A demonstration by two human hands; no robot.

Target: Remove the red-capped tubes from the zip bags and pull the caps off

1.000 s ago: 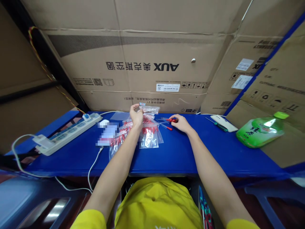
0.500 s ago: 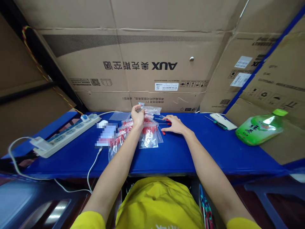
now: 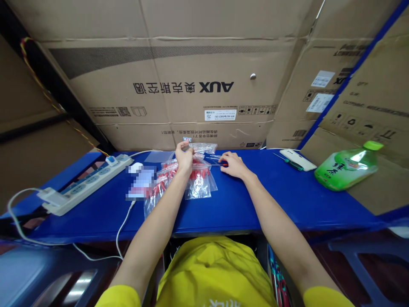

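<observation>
My left hand (image 3: 184,157) is curled at the top of a clear plastic zip bag (image 3: 204,148), its fingers pinched together near the bag's edge. Beneath and beside that hand lie several zip bags of red-handled pieces (image 3: 198,174), overlapping one another. My right hand (image 3: 234,164) rests on the table just right of the bags. Its fingers are closed round slim red-handled screwdrivers (image 3: 225,163), whose thin shafts point left toward the bags. The palm hides most of their handles.
On the blue table (image 3: 230,209) a blurred phone (image 3: 142,181) and a white power strip (image 3: 92,181) lie left. At right are a green-handled screwdriver (image 3: 293,164), a white phone-like object (image 3: 298,158) and a green bottle (image 3: 348,168). Cardboard (image 3: 185,64) walls the back.
The fingers of my right hand have closed on the red-handled screwdrivers, from apart before. My left hand stays in place at the bag. The view has shifted slightly.
</observation>
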